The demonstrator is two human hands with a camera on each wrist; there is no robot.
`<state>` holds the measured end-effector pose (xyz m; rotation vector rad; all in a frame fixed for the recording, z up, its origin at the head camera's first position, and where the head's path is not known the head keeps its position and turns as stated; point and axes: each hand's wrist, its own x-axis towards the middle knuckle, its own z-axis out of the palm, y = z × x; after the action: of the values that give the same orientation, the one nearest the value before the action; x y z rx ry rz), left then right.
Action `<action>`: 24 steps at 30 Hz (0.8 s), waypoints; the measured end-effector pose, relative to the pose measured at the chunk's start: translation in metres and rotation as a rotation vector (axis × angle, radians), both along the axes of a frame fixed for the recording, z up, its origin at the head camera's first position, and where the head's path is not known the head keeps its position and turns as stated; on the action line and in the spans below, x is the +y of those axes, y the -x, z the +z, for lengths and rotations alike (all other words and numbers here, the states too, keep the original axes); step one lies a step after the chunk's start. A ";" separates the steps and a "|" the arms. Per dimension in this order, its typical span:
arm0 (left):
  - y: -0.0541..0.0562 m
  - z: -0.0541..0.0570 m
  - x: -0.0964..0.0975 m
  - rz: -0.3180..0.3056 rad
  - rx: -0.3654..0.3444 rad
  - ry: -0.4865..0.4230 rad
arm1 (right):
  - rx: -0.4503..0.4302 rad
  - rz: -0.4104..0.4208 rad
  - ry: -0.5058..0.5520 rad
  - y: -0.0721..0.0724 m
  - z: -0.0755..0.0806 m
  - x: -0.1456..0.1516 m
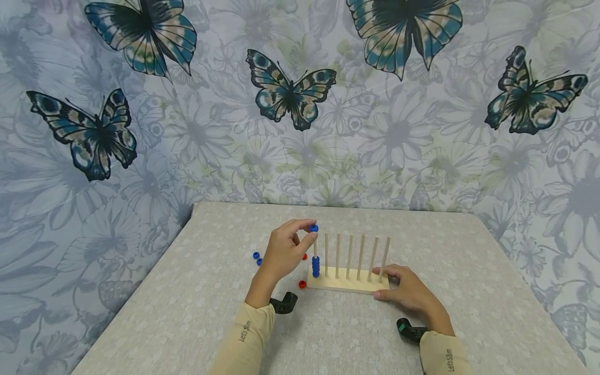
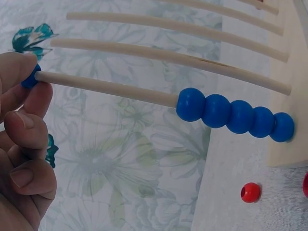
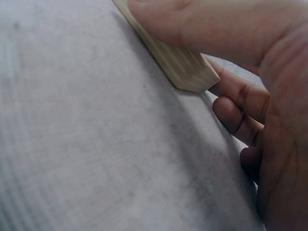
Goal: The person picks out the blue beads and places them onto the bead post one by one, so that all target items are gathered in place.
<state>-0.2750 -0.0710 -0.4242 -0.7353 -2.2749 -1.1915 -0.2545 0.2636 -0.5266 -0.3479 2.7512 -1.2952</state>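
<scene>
Between thumb and fingertips my left hand [image 1: 284, 249] pinches a blue bead [image 1: 314, 228] at the top of the leftmost peg [image 2: 106, 88]. In the left wrist view the peg's tip meets that bead [image 2: 31, 77]. Lower on the same peg, several blue beads [image 2: 215, 110] are stacked down to the wooden base [image 1: 347, 281]. The other upright pegs [image 1: 349, 255] carry no beads. At the base's right end my right hand [image 1: 412, 291] grips it, thumb along the front and fingers behind. The right wrist view shows the base's corner [image 3: 187, 72] between thumb and fingers.
Left of the base, blue beads [image 1: 256, 255] lie loose on the cloth-covered table [image 1: 197, 312]. Red beads [image 1: 302, 284] lie close to the base's left end. A wall covering with butterflies [image 1: 291, 94] rises behind the table. Each wrist wears a black device [image 1: 284, 302].
</scene>
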 end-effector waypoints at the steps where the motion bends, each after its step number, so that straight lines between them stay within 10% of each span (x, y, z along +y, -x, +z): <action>1: 0.000 0.000 0.000 -0.001 -0.001 0.003 | -0.001 0.000 0.002 0.000 0.000 0.000; 24: -0.001 0.000 -0.005 -0.018 -0.052 0.038 | 0.039 0.016 -0.016 -0.003 0.001 -0.002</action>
<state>-0.2742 -0.0759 -0.4246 -0.7487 -2.3438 -1.1922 -0.2513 0.2618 -0.5253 -0.3972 2.7835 -1.2753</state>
